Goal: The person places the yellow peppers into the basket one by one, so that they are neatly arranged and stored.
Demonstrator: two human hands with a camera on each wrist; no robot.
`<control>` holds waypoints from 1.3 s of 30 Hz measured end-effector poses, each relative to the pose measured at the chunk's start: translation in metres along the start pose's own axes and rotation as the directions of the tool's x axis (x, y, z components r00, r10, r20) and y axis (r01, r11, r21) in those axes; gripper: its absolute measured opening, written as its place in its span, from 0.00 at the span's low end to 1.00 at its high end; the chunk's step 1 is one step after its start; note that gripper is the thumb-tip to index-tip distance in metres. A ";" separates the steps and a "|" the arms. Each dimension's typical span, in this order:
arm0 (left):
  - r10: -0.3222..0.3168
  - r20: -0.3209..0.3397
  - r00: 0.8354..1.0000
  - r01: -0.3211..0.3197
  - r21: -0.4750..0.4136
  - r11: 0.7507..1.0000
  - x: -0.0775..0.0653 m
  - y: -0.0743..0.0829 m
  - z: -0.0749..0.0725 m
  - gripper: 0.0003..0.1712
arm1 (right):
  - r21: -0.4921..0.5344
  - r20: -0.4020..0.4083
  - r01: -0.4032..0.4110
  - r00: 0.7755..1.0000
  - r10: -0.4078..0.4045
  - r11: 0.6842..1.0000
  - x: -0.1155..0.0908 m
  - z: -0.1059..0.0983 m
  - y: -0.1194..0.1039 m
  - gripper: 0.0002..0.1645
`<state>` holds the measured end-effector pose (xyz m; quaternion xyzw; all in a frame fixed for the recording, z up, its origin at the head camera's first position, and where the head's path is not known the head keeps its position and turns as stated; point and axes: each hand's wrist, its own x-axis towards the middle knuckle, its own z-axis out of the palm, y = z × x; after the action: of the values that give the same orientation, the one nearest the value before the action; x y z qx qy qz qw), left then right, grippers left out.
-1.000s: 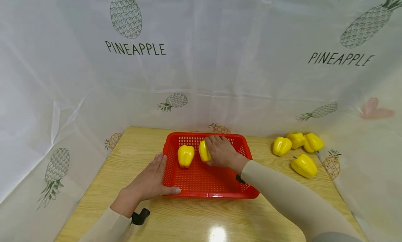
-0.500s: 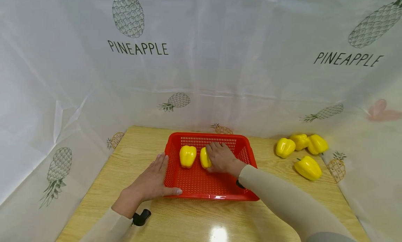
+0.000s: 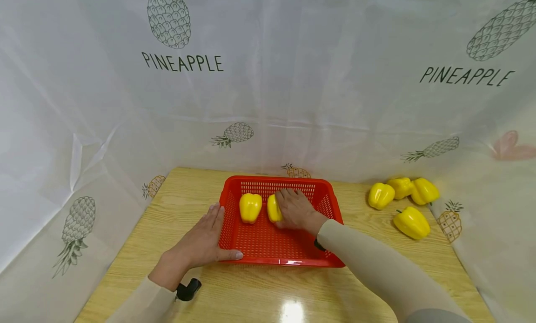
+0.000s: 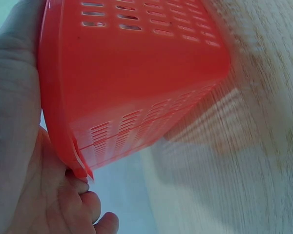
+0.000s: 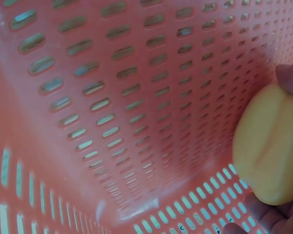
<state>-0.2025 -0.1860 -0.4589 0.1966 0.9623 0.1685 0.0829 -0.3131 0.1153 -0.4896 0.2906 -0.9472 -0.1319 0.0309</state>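
A red plastic basket (image 3: 276,261) with slotted walls stands on the wooden table. Inside it, my right hand (image 3: 296,210) grips a yellow bell pepper (image 3: 274,208) from its right side; the palm hides part of it. In the right wrist view, thumb and fingers hold that bell pepper (image 5: 268,144) at both ends, low over the basket floor (image 5: 156,112). A second yellow bell pepper (image 3: 250,208) rests in the basket just left of it. My left hand (image 3: 198,241) lies along the basket's near left corner, fingers straight at the left rim (image 4: 56,83), thumb on the front rim.
Several yellow bell peppers (image 3: 381,196) lie at the table's back right, one (image 3: 412,223) nearer than the others. A white sheet (image 3: 293,81) printed with pineapples hangs behind and beside the table (image 3: 251,290).
The right hand and its bell pepper have come slightly nearer and lower within the basket, then stayed nearly still. The view has shifted a little. The left hand keeps its place at the rim.
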 end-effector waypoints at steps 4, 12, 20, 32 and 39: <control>-0.001 0.002 1.000 0.001 0.002 1.000 0.000 0.000 -0.001 0.82 | 0.012 -0.008 -0.005 1.000 0.005 1.000 0.000 0.000 0.000 0.56; -0.004 -0.001 1.000 0.004 -0.003 1.000 -0.001 0.001 -0.001 0.82 | 0.012 0.005 -0.017 1.000 0.017 1.000 0.000 0.001 -0.001 0.58; -0.007 -0.001 1.000 0.007 -0.005 1.000 0.000 0.000 0.000 0.81 | 0.008 0.014 -0.022 1.000 0.022 1.000 -0.001 0.000 -0.001 0.59; -0.016 0.000 1.000 0.016 -0.010 1.000 0.001 0.000 0.000 0.82 | 0.012 0.016 -0.030 0.999 0.029 0.999 0.000 0.000 -0.001 0.61; -0.016 -0.005 1.000 0.016 -0.020 1.000 0.001 0.000 0.001 0.81 | 0.030 0.009 -0.031 0.999 0.031 0.999 0.000 0.002 -0.001 0.61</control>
<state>-0.2029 -0.1855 -0.4602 0.1877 0.9624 0.1778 0.0837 -0.3127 0.1147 -0.4918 0.2758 -0.9536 -0.1185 0.0246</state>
